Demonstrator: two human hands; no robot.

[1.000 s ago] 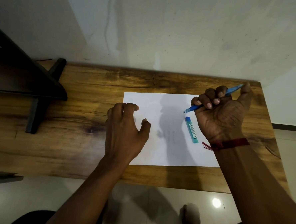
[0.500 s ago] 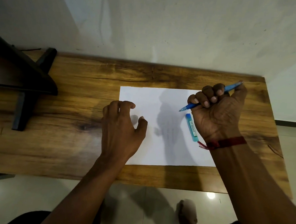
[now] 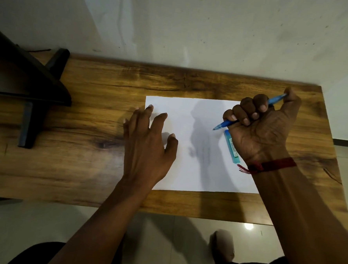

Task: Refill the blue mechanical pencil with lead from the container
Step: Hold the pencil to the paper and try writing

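Right hand [image 3: 261, 129] is clenched in a fist around the blue mechanical pencil [image 3: 223, 125]; its tip points left and down over the white paper [image 3: 197, 174], thumb at the rear end. Left hand [image 3: 148, 142] is released, fingers spread, hovering at the paper's left edge. Lead container [image 3: 232, 149] lies on the paper, partly hidden beneath the right hand. Paper rests on the wooden counter [image 3: 85, 167].
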